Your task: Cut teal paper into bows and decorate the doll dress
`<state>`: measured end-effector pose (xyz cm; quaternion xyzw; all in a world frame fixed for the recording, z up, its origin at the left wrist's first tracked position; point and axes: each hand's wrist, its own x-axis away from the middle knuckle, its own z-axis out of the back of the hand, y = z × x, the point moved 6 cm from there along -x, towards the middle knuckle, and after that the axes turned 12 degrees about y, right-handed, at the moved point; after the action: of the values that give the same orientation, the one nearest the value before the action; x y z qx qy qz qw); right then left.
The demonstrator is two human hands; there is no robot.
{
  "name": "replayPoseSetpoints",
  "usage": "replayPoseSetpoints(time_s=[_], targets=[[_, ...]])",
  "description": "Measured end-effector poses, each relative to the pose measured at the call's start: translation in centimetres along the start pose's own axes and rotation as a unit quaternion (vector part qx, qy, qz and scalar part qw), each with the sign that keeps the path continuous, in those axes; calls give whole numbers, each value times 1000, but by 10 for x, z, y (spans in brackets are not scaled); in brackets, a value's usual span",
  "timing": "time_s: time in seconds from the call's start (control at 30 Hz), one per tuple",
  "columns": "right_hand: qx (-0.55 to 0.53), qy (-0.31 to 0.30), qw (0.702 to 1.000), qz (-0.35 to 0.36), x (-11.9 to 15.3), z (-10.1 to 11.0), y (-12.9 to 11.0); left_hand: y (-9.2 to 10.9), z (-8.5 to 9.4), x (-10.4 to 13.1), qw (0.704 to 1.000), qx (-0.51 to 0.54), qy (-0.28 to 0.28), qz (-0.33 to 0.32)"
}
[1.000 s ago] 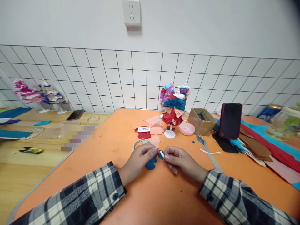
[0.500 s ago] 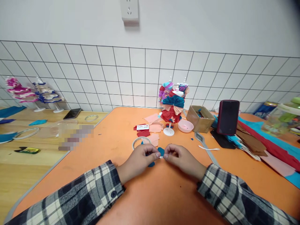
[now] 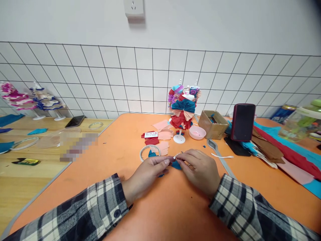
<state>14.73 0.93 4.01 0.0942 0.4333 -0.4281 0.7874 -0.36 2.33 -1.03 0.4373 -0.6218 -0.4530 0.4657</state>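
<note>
A small white strip point(image 3: 175, 156) is pinched between my left hand point(image 3: 147, 170) and my right hand point(image 3: 200, 169), whose fingertips nearly meet above the orange mat. Just under the fingers lies a teal paper piece point(image 3: 176, 164). Beside my left hand a roll of tape point(image 3: 141, 154) rests on the mat, with more teal paper point(image 3: 151, 153) inside its ring. Behind the hands are pink paper pieces point(image 3: 164, 134) and red paper point(image 3: 151, 141) with a white label point(image 3: 151, 135) on top.
A doll-sized paper dress on a white stand point(image 3: 179, 138) rises behind my hands. Right of it are a pink bowl point(image 3: 197, 133), a cardboard box point(image 3: 213, 125), tweezers point(image 3: 213, 145) and an upright phone point(image 3: 243, 123). A yellow-black cutter point(image 3: 26, 162) lies far left.
My right hand has turned over, with its fingers now above the left fingertips. The left fingers have stretched out more, and the white strip is now raised between them. The view has shifted slightly.
</note>
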Motion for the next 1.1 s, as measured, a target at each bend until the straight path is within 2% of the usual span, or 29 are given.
replayPoseSetpoints(time_s=[0.17, 0.33, 0.47, 0.6, 0.73, 0.97, 1.03, 1.1], targets=[[7, -9, 1000, 5, 0, -1, -1, 7, 1, 0, 995, -76, -5, -61], [28, -40, 999, -1, 1, -2, -5, 16, -2, 2, 974, -181, -2, -139], [-15, -41, 998, -39, 1, -5, -6, 21, -4, 2, 964, -205, 20, -170], [-110, -31, 983, -145, 2, -11, 2, 23, -2, 2, 967, -187, 65, -160], [-155, -20, 969, -190, 2, -15, 5, 23, 3, 2, 970, -166, 99, -146], [-182, -2, 959, -218, 1, -12, 0, 15, 0, 2, 991, -88, 59, -86], [-209, -11, 935, -285, 4, -17, 5, 12, 1, 1, 991, -86, 64, -78], [-266, -32, 884, -383, 11, -26, 11, 11, 3, 0, 991, -75, 73, -78]])
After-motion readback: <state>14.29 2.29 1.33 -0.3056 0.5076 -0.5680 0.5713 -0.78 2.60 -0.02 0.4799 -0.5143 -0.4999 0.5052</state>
